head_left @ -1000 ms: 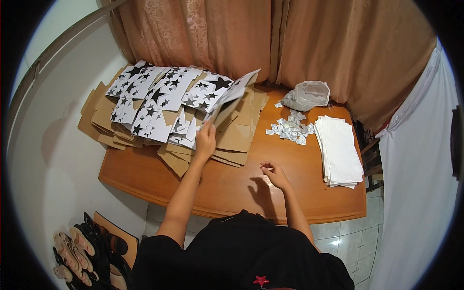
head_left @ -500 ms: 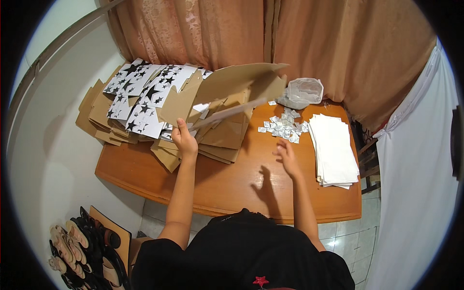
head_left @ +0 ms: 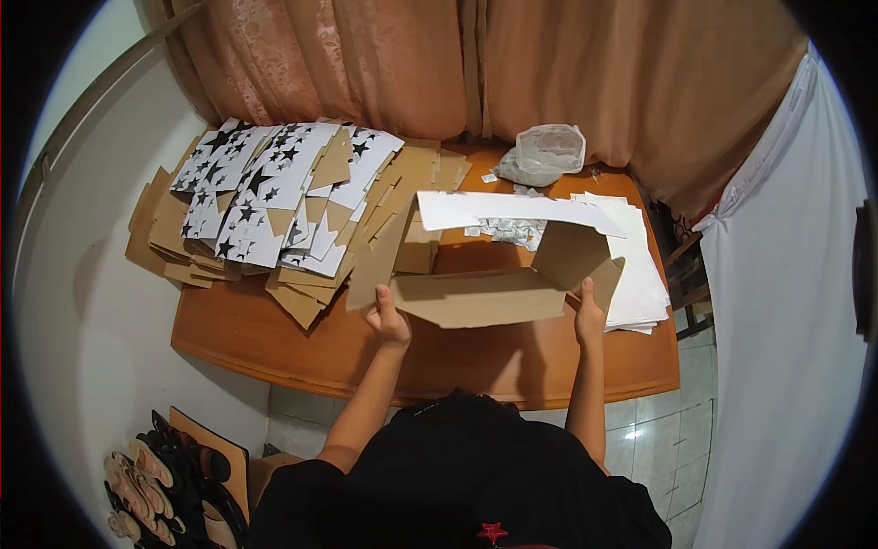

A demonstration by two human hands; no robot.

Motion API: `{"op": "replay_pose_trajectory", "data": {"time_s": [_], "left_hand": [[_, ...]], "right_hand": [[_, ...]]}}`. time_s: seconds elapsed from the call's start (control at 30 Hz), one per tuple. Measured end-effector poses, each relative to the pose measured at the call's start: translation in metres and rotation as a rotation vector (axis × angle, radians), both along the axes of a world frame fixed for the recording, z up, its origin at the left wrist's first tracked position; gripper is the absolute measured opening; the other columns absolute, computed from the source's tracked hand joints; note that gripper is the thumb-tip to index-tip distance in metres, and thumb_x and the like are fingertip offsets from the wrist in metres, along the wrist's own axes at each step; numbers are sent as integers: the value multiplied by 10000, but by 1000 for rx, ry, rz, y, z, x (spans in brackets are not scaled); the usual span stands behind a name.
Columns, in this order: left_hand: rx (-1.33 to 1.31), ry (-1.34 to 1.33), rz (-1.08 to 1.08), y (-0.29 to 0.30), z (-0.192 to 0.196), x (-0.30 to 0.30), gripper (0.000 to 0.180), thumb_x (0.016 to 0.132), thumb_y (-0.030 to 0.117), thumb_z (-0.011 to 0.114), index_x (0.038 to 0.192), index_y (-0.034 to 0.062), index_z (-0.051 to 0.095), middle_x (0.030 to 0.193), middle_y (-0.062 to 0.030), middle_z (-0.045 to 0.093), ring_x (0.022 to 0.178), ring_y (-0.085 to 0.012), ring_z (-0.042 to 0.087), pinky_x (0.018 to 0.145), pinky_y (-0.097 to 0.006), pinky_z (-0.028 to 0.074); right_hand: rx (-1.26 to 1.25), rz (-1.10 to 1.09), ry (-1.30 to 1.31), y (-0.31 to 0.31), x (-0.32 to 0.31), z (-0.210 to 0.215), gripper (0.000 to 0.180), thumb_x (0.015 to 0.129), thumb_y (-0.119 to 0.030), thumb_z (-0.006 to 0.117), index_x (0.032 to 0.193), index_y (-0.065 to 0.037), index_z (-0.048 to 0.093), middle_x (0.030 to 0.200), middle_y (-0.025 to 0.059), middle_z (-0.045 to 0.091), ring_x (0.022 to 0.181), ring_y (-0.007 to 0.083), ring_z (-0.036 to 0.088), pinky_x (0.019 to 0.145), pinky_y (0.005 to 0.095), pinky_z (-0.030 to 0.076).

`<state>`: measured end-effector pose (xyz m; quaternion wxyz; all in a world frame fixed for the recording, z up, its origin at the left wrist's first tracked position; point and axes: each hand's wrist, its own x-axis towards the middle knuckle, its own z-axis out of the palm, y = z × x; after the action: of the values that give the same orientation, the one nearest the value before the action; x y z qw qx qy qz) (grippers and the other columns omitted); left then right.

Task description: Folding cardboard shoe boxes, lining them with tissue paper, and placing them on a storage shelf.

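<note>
Two hands hold one big brown cardboard piece (head_left: 476, 297) just above the tabletop (head_left: 512, 361). The left hand (head_left: 390, 320) has its fingers pinching the left edge. The right hand (head_left: 589, 316) pinches the right edge. Star-printed sheets (head_left: 265, 188) lie at the left.

Both forearms are reaching forward from the lower edge over the desk's near edge, bare and nearly parallel. The left hand (head_left: 389, 318) is rising with fingers curled in a closed pinch, thumb on top. The right hand (head_left: 588, 316) is lifting upright toward the desk's right side, fingers clamped in a grip, wrist straight
</note>
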<state>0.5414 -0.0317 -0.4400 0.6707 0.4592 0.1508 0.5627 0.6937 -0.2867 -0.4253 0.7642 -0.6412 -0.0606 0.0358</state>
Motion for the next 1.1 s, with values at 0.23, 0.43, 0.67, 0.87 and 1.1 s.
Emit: {"op": "replay_pose_trajectory", "data": {"time_s": [0.23, 0.43, 0.67, 0.87, 1.1], "left_hand": [[-99, 207, -24, -11, -47, -30, 304, 917, 171, 498, 1121, -54, 490, 1102, -100, 534, 1010, -165, 504, 896, -292, 384], [-265, 186, -67, -40, -55, -45, 339, 925, 213, 488, 1149, -40, 467, 1145, -98, 510, 1035, -156, 488, 904, -287, 379], [-332, 175, 35, -62, -43, -62, 367, 924, 235, 486, 1160, -45, 461, 1148, -97, 514, 1038, -157, 493, 904, -285, 378], [-251, 406, -59, -63, -22, -91, 351, 919, 214, 492, 1130, -67, 499, 1118, -98, 543, 1010, -165, 514, 887, -283, 389], [-547, 311, -207, -41, -64, -103, 391, 906, 226, 505, 1162, -68, 475, 1125, -107, 542, 1021, -176, 515, 882, -275, 387]], "right_hand": [[-271, -2, -18, -53, -32, 1, 498, 904, -323, 529, 1236, 38, 446, 1185, 113, 506, 1058, 206, 498, 909, 311, 406], [-312, 27, 17, -78, -48, 5, 492, 893, -300, 552, 1221, 53, 454, 1165, 111, 522, 1047, 204, 491, 914, 301, 379], [-383, 74, -26, -101, -59, 22, 266, 867, -188, 543, 977, 53, 572, 878, 78, 605, 819, 174, 537, 762, 298, 421], [-453, 183, 2, -120, -78, 19, 268, 847, -166, 543, 978, 67, 565, 881, 93, 608, 815, 174, 542, 759, 297, 425], [-377, 110, 144, -106, -93, -30, 324, 874, -245, 547, 990, 57, 571, 881, 84, 604, 806, 176, 567, 686, 285, 459]]}}
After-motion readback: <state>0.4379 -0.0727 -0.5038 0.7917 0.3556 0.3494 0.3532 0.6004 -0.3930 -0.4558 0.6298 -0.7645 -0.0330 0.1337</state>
